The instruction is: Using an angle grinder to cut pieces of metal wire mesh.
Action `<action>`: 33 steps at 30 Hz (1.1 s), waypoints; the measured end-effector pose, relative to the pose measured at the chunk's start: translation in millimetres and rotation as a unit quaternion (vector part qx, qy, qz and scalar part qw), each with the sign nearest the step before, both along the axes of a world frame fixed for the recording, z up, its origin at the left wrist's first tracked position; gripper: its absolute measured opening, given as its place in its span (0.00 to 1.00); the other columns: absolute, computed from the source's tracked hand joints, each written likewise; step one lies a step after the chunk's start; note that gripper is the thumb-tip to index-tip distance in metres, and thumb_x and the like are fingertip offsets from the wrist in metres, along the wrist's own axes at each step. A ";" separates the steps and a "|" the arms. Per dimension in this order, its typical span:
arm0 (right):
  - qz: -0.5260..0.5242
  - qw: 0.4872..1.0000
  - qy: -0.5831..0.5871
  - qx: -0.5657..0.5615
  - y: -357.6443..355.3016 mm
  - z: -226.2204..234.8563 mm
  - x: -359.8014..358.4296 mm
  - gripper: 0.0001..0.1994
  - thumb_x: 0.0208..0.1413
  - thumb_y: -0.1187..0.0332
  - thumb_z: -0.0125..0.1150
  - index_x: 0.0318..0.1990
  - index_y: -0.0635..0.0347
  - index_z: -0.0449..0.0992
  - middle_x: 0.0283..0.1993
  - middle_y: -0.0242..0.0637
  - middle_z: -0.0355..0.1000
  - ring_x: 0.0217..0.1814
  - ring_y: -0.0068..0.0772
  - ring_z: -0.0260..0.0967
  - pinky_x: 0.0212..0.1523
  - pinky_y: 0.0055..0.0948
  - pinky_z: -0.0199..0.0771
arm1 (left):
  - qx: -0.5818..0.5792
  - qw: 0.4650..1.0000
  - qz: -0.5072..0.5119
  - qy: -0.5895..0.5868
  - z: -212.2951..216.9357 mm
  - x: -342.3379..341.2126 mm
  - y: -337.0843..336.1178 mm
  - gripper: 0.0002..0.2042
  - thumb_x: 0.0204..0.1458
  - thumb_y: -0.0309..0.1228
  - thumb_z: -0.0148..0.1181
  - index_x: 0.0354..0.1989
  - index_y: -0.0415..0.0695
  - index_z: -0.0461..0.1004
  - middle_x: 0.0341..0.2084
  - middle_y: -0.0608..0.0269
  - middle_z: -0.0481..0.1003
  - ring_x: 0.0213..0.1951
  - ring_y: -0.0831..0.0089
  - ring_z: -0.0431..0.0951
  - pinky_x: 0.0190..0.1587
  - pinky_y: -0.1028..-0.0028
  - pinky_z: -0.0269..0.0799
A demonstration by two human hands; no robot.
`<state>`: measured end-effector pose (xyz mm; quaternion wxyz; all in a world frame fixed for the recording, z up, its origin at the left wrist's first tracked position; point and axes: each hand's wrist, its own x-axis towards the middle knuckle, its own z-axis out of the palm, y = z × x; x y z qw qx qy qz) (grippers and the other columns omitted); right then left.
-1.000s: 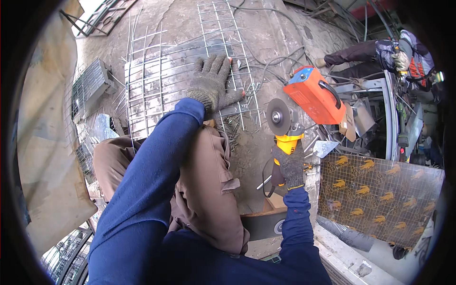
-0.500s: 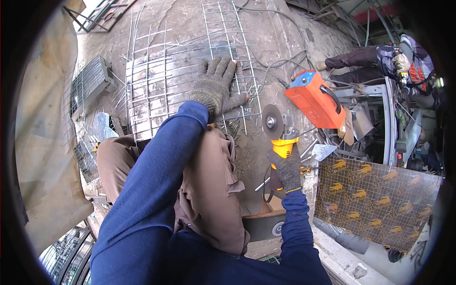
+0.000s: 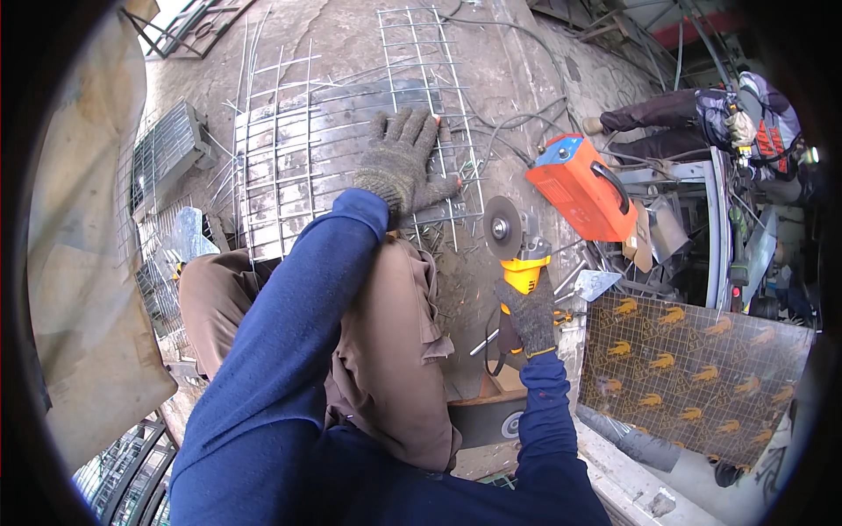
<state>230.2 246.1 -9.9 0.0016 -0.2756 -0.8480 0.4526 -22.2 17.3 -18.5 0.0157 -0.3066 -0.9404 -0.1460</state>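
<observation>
Left hand [image 3: 399,162] flat on the mesh [image 3: 289,158] on the ground ahead, pinning it; right hand [image 3: 529,311] wrapped round the grinder [image 3: 516,245] — best keep fingers clear of the disc, mesh pressed firm.

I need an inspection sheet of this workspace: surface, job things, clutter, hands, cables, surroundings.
Surface: dusty concrete floor.
Job's things: wire mesh panel lying flat; angle grinder, yellow body, disc clear of the mesh.
Clutter: orange machine box; patterned mesh-covered sheet; small wire cage.
Hands: gloved left hand flat on mesh; gloved right hand holds the grinder.
Cables: dark cables beside the box.
Surroundings: another person working nearby.
</observation>
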 end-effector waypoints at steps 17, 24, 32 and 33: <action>0.011 1.000 -0.024 -0.001 -0.6 7.3 -4.2 0.30 0.48 0.65 0.79 0.57 0.63 0.72 0.45 0.38 0.78 0.40 0.32 0.78 0.42 0.34 0.81 | -0.012 1.000 -0.004 -0.014 2.7 -1.4 -2.9 0.55 0.55 0.74 0.49 0.78 0.38 0.53 0.77 0.42 0.53 0.79 0.49 0.48 0.78 0.44 0.33; 0.041 0.998 0.026 0.027 9.9 -6.9 -3.6 0.28 0.48 0.65 0.78 0.56 0.63 0.73 0.45 0.37 0.78 0.41 0.31 0.78 0.41 0.33 0.80 | -0.015 0.999 0.000 -0.029 6.4 0.0 -0.4 0.54 0.54 0.72 0.51 0.79 0.40 0.53 0.78 0.46 0.52 0.79 0.51 0.47 0.79 0.45 0.33; 0.018 0.999 -0.026 -0.002 2.0 4.7 0.2 0.28 0.49 0.65 0.78 0.55 0.63 0.72 0.42 0.37 0.78 0.37 0.30 0.78 0.37 0.31 0.81 | -0.014 0.999 0.001 -0.039 7.6 0.6 -2.4 0.54 0.54 0.71 0.53 0.79 0.40 0.53 0.78 0.46 0.52 0.79 0.51 0.46 0.79 0.45 0.33; 0.016 0.999 -0.031 -0.012 1.5 6.6 0.1 0.28 0.49 0.65 0.78 0.55 0.63 0.72 0.42 0.37 0.78 0.36 0.30 0.78 0.36 0.31 0.81 | -0.012 0.999 0.001 -0.038 8.2 0.5 -2.3 0.54 0.54 0.71 0.53 0.79 0.40 0.53 0.78 0.46 0.52 0.79 0.51 0.46 0.79 0.45 0.33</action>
